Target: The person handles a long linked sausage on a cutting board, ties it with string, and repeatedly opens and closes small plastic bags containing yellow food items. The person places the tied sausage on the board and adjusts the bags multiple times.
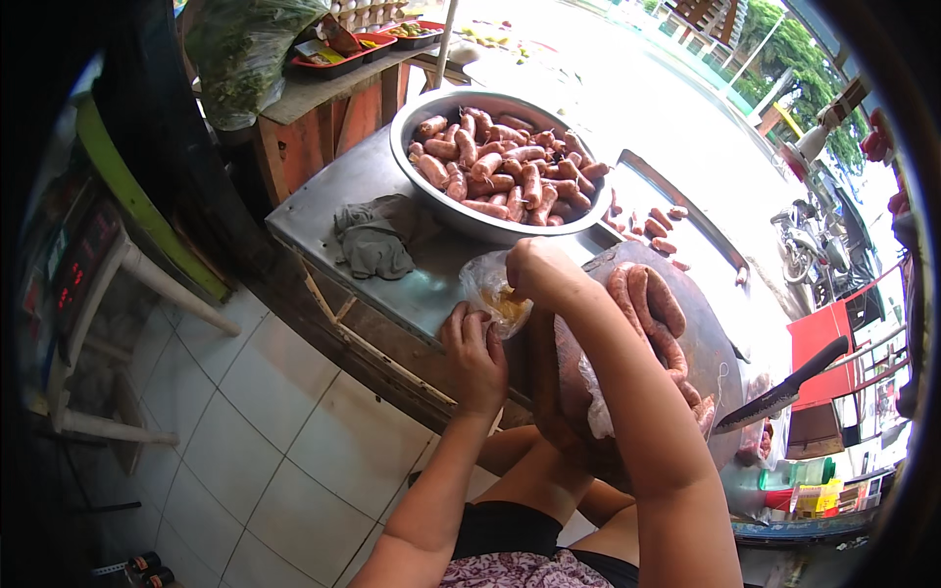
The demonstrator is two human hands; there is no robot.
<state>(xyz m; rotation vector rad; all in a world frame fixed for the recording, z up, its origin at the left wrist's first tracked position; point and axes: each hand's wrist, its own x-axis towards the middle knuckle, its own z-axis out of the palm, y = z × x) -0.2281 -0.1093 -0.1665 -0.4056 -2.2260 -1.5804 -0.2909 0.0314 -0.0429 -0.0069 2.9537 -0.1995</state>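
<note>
A small clear plastic bag (483, 277) with something yellowish inside lies at the front edge of the metal table (323, 201). My left hand (476, 355) holds its near side with curled fingers. Over the bag's right side is my right hand (542, 267), its fingers closed and pointing down, their tips hidden. Behind both hands stands a wide metal basin (402, 147) heaped with short tied sausages (490, 167). A longer string of sausages (651, 304) rests on a round dark board (701, 338) to the right, partly behind my right forearm.
A large knife (784, 385) juts out past the board's right side. Left of the bag lies a crumpled grey cloth (375, 240). More sausages (659, 227) sit on a tray beyond the basin. A plastic chair (127, 265) stands at the left on the tiled floor (284, 431).
</note>
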